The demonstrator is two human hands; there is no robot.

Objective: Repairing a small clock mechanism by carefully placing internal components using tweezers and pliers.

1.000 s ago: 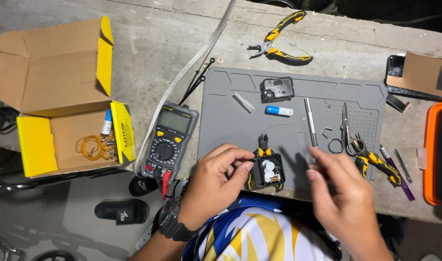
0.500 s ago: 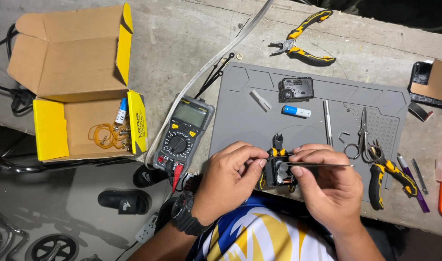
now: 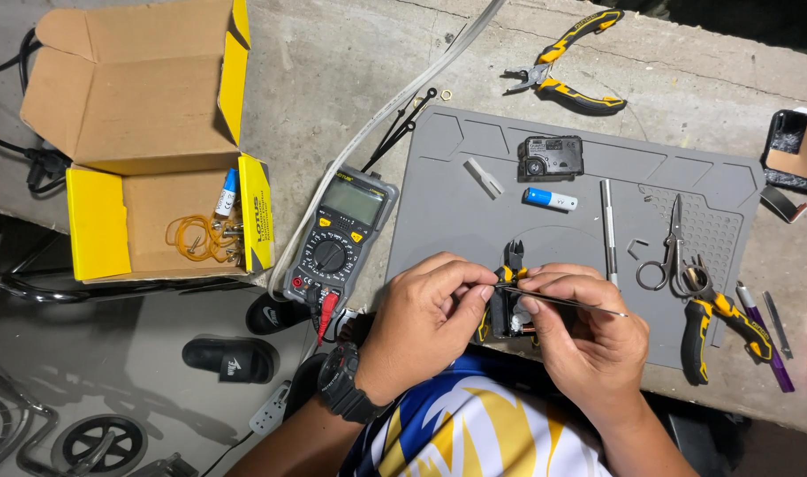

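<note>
While the left hand [image 3: 430,309] pinches the small black module [image 3: 507,314] near the bench edge, the right hand [image 3: 584,327], clamped on tweezers [image 3: 562,302], probes it; steady tip placement follows.

Both hands bare, no gloves, no rings seen. Left hand [image 3: 425,322] has a chunky black digital wristwatch [image 3: 343,384] with a ribbed strap at the wrist. Right hand [image 3: 589,340] wrist plain. Forearms uncovered. Shirt [image 3: 474,437]: white with blue and yellow jagged shapes, probably a sports jersey.
</note>
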